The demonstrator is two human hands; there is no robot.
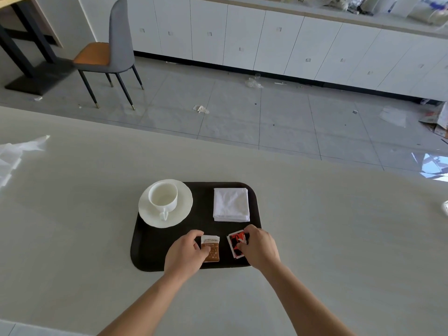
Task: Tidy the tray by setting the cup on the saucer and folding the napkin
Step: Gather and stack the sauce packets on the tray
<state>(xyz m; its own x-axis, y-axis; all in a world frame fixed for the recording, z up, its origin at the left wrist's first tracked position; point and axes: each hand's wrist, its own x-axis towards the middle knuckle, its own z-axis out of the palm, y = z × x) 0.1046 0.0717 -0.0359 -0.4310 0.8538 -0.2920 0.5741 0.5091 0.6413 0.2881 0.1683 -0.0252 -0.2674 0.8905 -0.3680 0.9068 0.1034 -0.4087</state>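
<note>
Cup (163, 197) on saucer (182, 214); left hand (185, 251) pinches sachet (213, 252), right hand (260, 247) packet (234, 242).

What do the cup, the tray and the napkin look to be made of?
Cup: likely glazed white ceramic, smooth with soft sheen. Tray: matte black, probably plastic or rubbery; no glare. Napkin: white cloth or thick paper, creased, layered edges.

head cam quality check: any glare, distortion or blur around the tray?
Head view: wide-angle bow in the cabinets and table edge; glare patch on the floor far right; soft even light, faint shadows; cup and saucer near blown out; napkin folds readable; print soft on the brown packet in the left hand and red packet in the right hand.
</note>
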